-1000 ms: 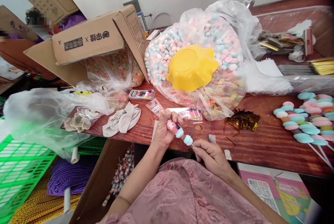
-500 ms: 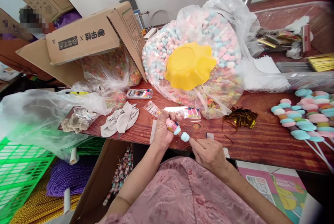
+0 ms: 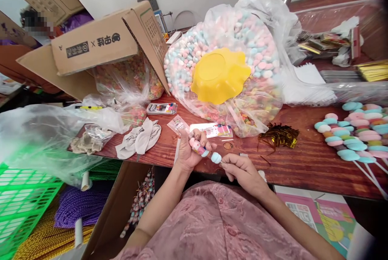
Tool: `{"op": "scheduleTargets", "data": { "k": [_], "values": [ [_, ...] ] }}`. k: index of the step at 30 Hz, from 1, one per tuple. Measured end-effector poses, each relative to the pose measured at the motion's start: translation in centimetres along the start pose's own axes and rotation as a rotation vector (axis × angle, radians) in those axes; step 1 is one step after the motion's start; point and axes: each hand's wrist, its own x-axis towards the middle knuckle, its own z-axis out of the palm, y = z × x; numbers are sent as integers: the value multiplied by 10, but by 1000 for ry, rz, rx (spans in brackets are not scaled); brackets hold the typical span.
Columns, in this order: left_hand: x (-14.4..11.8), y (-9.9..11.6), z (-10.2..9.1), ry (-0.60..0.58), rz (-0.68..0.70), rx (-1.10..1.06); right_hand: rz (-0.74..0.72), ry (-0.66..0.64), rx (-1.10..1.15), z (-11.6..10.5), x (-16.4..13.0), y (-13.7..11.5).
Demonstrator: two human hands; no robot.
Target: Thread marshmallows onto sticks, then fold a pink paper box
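Marshmallow skewer (image 3: 203, 151) lies slantwise between both hands above the near edge of the wooden table (image 3: 303, 163), its long axis running from upper left down to lower right. Left hand (image 3: 188, 151) is curled closed around the upper, candy-laden end, with a clear wrapper (image 3: 178, 124) poking out beyond the fingers. A pale blue piece (image 3: 216, 157) sits in the gap, just beside the right hand (image 3: 242, 171), whose fingertips are pinched closed on the bare stick end. Further right lie finished skewers (image 3: 351, 136).
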Motion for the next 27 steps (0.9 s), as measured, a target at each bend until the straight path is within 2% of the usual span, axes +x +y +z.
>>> {"op": "scheduleTargets", "data": {
  "k": [3, 6, 8, 12, 13, 15, 18, 21, 24, 27],
  "values": [
    [-1, 0, -1, 9, -19, 49, 53, -32, 94, -2, 2, -4],
    [-1, -1, -1, 4, -46, 90, 29, -16, 23, 3, -1, -1],
    [-1, -1, 0, -9, -66, 102, -106, 69, -178, 8, -3, 3],
    [0, -4, 2, 17, -81, 122, -572, 340, -762, 13, -4, 11],
    [1, -5, 3, 26, -81, 126, -646, 383, -872, 12, -3, 11],
    [1, -6, 3, 28, -81, 130, -703, 423, -1023, 6, 0, 10],
    [1, -3, 2, 3, -76, 116, -669, 467, -1116, -9, 4, 7],
    [1, 1, 0, -12, -90, 95, -595, 498, -1071, -22, 7, 6],
    [0, -1, -1, -15, -104, 98, -462, 378, -871, -24, 6, 7],
    [-3, -8, 4, -39, -112, 83, -316, 206, -661, -13, 4, 4]
  ]
}}
